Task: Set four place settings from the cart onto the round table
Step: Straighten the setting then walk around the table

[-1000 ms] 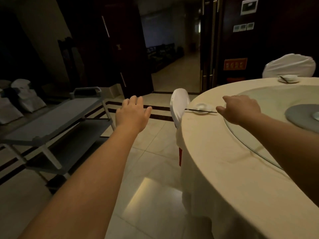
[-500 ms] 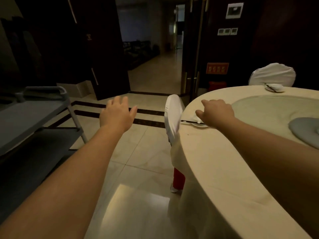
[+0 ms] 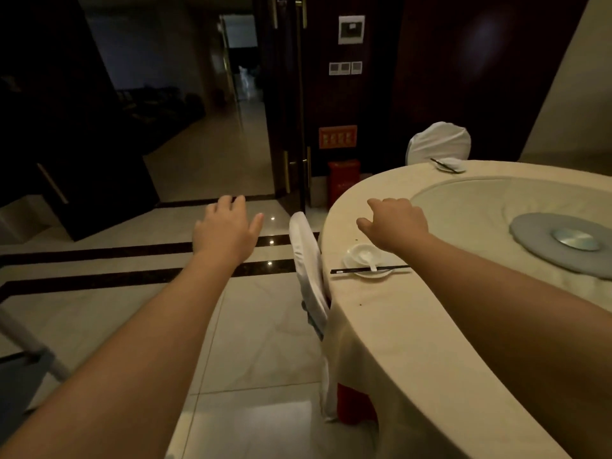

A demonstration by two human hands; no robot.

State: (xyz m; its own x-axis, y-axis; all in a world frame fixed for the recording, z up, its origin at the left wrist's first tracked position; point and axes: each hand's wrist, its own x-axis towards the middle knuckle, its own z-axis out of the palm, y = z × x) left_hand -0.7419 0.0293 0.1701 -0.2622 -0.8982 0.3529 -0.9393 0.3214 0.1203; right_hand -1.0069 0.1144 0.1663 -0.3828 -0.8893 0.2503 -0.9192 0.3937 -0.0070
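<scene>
The round table (image 3: 414, 326) with a cream cloth fills the right side. Near its left edge lies a place setting (image 3: 366, 260): a white plate with a small bowl, a spoon and black chopsticks (image 3: 369, 269) across it. A second place setting (image 3: 447, 165) sits at the far edge. My right hand (image 3: 394, 223) hovers above the cloth just past the near setting, fingers loosely curled, holding nothing. My left hand (image 3: 225, 228) is stretched out over the floor, fingers relaxed and empty. Only a corner of the grey cart (image 3: 29, 362) shows at the lower left.
A white-covered chair (image 3: 309, 276) with a red seat is tucked against the table's left edge. Another covered chair (image 3: 438, 142) stands at the far side. A glass turntable with a grey centre disc (image 3: 563, 241) covers the table's middle. Dark doors and a corridor lie beyond the tiled floor.
My view has swung right, pushing the cart almost out of sight. My right hand has come off the near setting's chopsticks and now hovers beyond it. My left hand stays open.
</scene>
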